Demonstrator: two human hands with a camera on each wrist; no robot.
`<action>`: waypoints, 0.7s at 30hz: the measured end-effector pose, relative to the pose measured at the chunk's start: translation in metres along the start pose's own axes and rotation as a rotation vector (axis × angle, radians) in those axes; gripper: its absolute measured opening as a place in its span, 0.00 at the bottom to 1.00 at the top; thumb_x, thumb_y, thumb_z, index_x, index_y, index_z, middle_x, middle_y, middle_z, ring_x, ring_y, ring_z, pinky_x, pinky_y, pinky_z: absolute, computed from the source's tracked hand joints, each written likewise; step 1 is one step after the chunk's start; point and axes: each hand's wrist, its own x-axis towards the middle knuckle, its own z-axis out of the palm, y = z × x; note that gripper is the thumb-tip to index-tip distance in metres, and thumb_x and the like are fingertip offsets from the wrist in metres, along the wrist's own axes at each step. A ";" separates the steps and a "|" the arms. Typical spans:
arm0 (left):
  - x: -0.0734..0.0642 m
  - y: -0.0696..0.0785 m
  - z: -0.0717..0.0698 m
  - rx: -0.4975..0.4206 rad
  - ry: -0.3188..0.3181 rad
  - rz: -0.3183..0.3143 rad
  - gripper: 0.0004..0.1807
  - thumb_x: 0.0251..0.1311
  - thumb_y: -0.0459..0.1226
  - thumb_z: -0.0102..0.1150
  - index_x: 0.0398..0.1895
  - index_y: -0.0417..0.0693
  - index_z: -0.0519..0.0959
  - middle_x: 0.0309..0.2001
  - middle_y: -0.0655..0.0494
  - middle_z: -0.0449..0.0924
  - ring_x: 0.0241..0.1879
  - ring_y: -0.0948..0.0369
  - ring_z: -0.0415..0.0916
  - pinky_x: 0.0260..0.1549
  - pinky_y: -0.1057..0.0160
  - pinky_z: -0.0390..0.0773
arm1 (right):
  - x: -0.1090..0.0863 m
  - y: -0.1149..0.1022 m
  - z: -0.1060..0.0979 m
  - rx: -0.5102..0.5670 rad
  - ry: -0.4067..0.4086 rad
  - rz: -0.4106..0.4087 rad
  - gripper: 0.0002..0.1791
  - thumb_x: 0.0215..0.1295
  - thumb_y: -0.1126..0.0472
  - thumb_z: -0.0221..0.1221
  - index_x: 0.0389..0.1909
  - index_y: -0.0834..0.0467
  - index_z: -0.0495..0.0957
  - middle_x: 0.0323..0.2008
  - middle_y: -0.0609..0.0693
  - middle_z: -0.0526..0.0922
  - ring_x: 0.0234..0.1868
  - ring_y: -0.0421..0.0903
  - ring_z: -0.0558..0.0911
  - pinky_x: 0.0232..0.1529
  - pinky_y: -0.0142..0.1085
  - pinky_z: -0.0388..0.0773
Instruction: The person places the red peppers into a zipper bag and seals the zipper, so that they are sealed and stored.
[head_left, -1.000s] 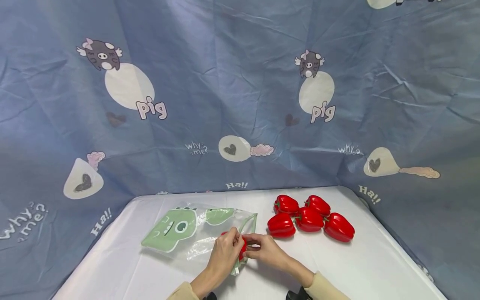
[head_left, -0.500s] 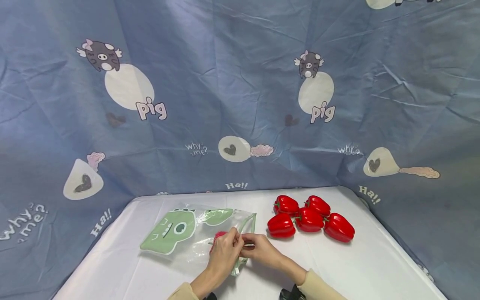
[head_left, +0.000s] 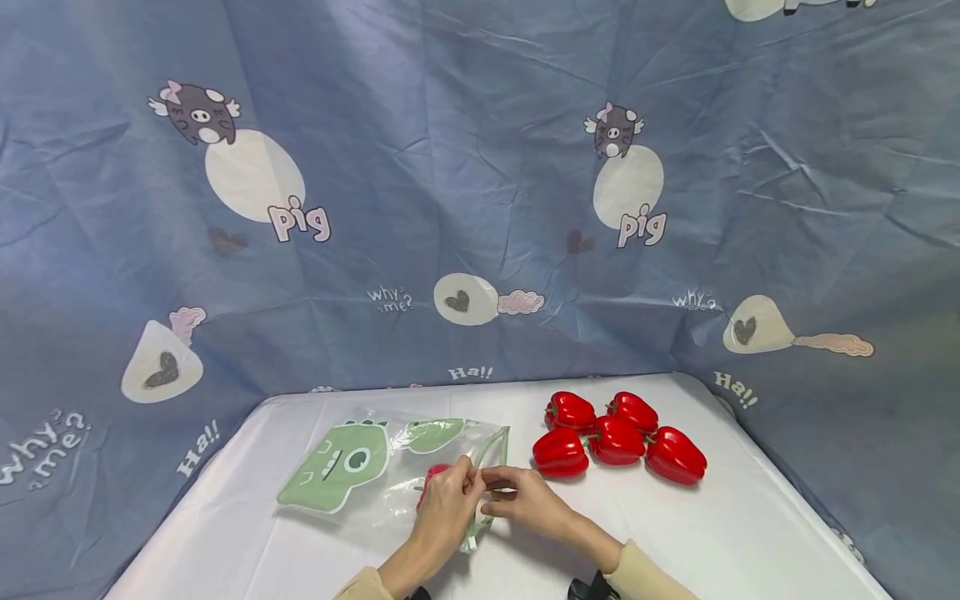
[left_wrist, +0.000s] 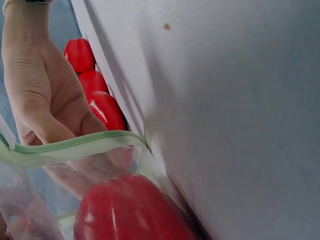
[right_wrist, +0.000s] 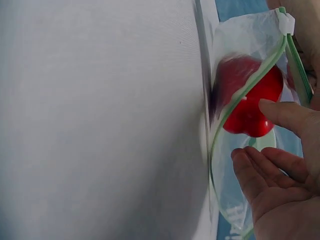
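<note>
- Your left hand [head_left: 446, 504] pinches the green-trimmed mouth of a clear plastic zip bag [head_left: 386, 507], fingers curled over its edge.
- Your right hand [head_left: 531, 503] sits at 3 o'clock from the left, just beside it, thumb and fingers spread apart at the bag's mouth; whether the thumb touches the pepper inside, you cannot tell.
- Inside the bag, a glossy red bell pepper [right_wrist: 252, 107] lies at 10 o'clock from your left hand, partly hidden by it in the head view, its stem toward 9 o'clock.
- The bag stretches toward 10 o'clock, showing a green one-eyed monster print [head_left: 330, 479]; a small white zip slider [head_left: 472, 543] rests at 5 o'clock from your left hand.
- At 2 o'clock from your right hand, five glossy red bell peppers [head_left: 617, 440] cluster on a white cloth-covered table [head_left: 697, 537].
- Behind, at 12 o'clock, hangs a blue pig-print fabric backdrop [head_left: 480, 183].
</note>
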 end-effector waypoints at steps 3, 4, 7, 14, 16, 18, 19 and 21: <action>0.000 -0.001 0.000 0.005 0.010 0.012 0.14 0.49 0.26 0.63 0.20 0.51 0.68 0.14 0.70 0.66 0.17 0.78 0.57 0.14 0.80 0.58 | -0.003 0.000 -0.006 0.012 0.008 -0.015 0.26 0.57 0.61 0.67 0.57 0.62 0.75 0.54 0.56 0.81 0.53 0.50 0.82 0.51 0.38 0.79; 0.000 -0.001 0.000 0.008 0.015 0.016 0.14 0.48 0.26 0.63 0.20 0.51 0.68 0.14 0.70 0.65 0.17 0.78 0.57 0.14 0.81 0.57 | -0.004 0.000 -0.008 0.011 0.010 -0.021 0.26 0.57 0.61 0.67 0.57 0.63 0.75 0.53 0.57 0.81 0.53 0.52 0.82 0.51 0.39 0.79; 0.000 -0.001 0.001 0.014 0.028 0.029 0.15 0.48 0.26 0.63 0.20 0.51 0.68 0.14 0.71 0.64 0.17 0.79 0.56 0.14 0.81 0.56 | -0.006 0.000 -0.015 0.005 0.023 -0.029 0.26 0.57 0.62 0.66 0.57 0.65 0.74 0.52 0.61 0.82 0.53 0.56 0.82 0.52 0.42 0.78; 0.001 -0.002 0.003 0.013 0.031 0.003 0.14 0.48 0.27 0.64 0.20 0.51 0.69 0.14 0.70 0.66 0.17 0.78 0.58 0.14 0.81 0.57 | -0.011 -0.003 -0.027 -0.018 0.043 -0.023 0.27 0.57 0.63 0.67 0.57 0.67 0.73 0.52 0.63 0.81 0.53 0.57 0.81 0.53 0.41 0.78; 0.001 -0.002 0.003 0.011 0.026 -0.008 0.14 0.48 0.27 0.64 0.20 0.51 0.69 0.14 0.70 0.66 0.16 0.78 0.58 0.14 0.80 0.57 | -0.013 -0.005 -0.030 -0.015 0.045 -0.011 0.28 0.56 0.62 0.67 0.58 0.66 0.73 0.53 0.63 0.80 0.54 0.57 0.81 0.53 0.41 0.78; 0.001 -0.002 0.003 0.012 0.023 -0.013 0.13 0.48 0.27 0.63 0.20 0.51 0.70 0.14 0.69 0.67 0.16 0.78 0.58 0.14 0.80 0.58 | -0.014 -0.006 -0.032 -0.009 0.049 -0.007 0.29 0.56 0.61 0.67 0.58 0.66 0.73 0.54 0.63 0.80 0.55 0.56 0.81 0.53 0.41 0.77; 0.001 -0.002 0.003 0.013 0.022 -0.014 0.13 0.48 0.27 0.63 0.20 0.51 0.70 0.14 0.69 0.67 0.16 0.78 0.58 0.14 0.80 0.58 | -0.015 -0.007 -0.033 -0.006 0.051 -0.007 0.29 0.56 0.61 0.68 0.58 0.66 0.73 0.55 0.63 0.79 0.55 0.56 0.80 0.53 0.41 0.77; 0.000 -0.001 0.003 0.010 0.022 -0.013 0.13 0.48 0.26 0.63 0.20 0.50 0.70 0.14 0.69 0.67 0.16 0.78 0.58 0.14 0.81 0.58 | -0.017 -0.007 -0.036 0.005 0.056 -0.013 0.29 0.55 0.61 0.68 0.58 0.67 0.73 0.55 0.64 0.79 0.55 0.57 0.80 0.53 0.42 0.77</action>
